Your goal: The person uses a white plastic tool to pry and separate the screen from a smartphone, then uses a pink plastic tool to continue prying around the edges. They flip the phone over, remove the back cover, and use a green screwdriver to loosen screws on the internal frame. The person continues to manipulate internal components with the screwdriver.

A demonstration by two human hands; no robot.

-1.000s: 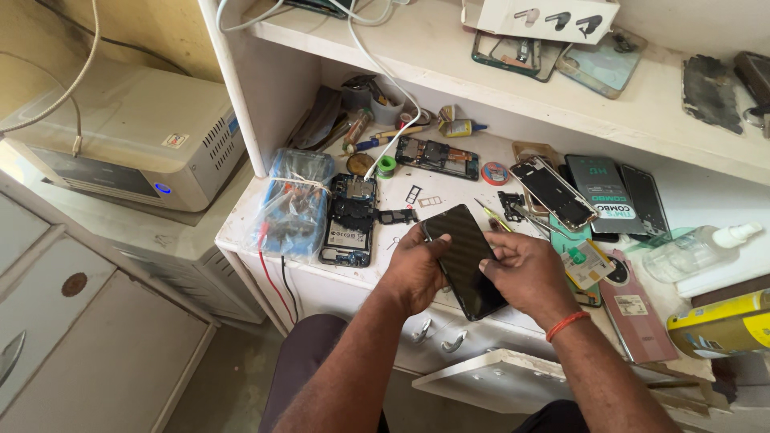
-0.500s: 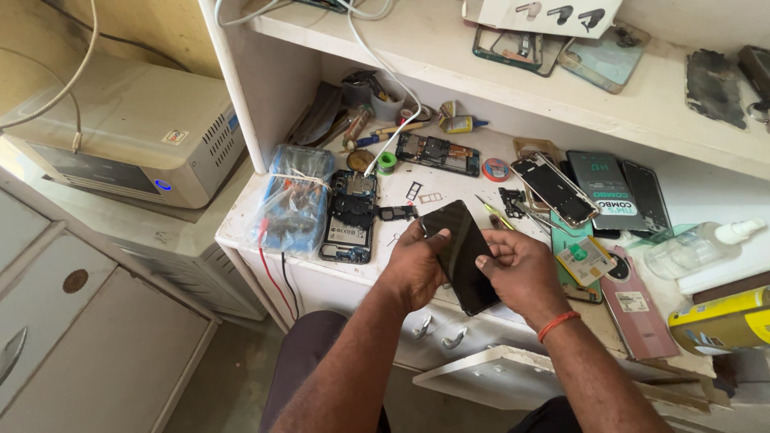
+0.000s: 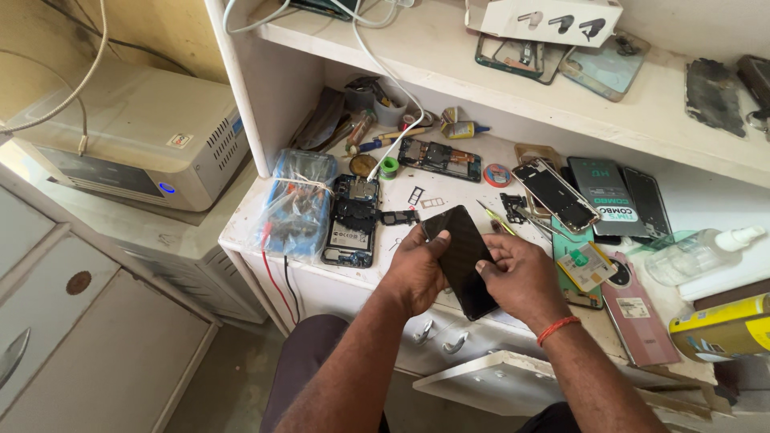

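Note:
Both my hands hold a black phone screen panel [image 3: 463, 258] above the front edge of the white workbench [image 3: 241, 232]. My left hand [image 3: 419, 271] grips its left side, thumb on the glass. My right hand [image 3: 520, 277], with an orange band at the wrist, holds the right side, fingers pressed on the panel's face. Just left of my hands lies an opened phone body [image 3: 351, 220] with its insides showing, and beside that a multimeter wrapped in clear plastic [image 3: 295, 204].
Phone parts, a small brush, tweezers and tape rolls litter the bench. A pink phone back [image 3: 638, 317] and a clear bottle [image 3: 698, 252] lie at right. A white power unit [image 3: 132, 136] stands at left. The shelf above holds screens and a box.
The panel has turned a little in my hands and both hands have shifted slightly toward me. The things on the bench lie as before.

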